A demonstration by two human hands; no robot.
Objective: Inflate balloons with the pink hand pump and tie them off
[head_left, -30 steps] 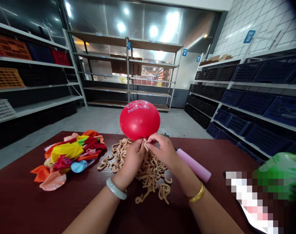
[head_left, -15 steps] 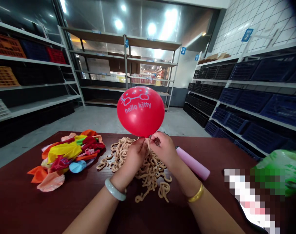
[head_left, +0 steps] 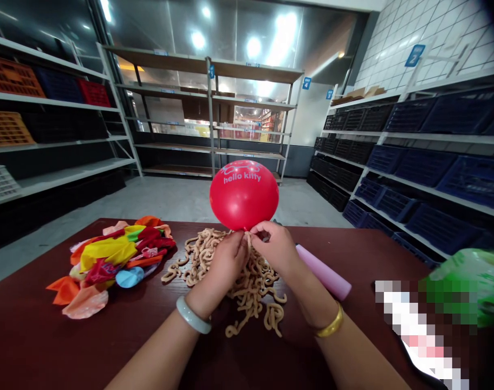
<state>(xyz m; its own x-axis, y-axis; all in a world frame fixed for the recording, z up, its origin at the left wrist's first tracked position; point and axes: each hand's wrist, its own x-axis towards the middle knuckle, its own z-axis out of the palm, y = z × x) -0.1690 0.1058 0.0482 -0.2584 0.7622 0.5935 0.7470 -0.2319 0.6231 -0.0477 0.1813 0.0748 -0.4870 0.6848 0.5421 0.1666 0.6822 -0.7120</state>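
Head view, left hand [head_left: 228,253] and right hand [head_left: 276,247], fingers pinching red balloon [head_left: 244,196] at its neck, curled beige strands [head_left: 250,299] beneath.

Versus half a second ago, your red balloon [head_left: 244,197] sits lower, farther right, probably tipped away.

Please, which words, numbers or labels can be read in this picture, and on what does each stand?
"hello kitty": on the red balloon.
"2": on the large blue sign at right.
"4": on the middle blue sign.
Too small or blurred to read: the shelf labels, any print on the green bag.
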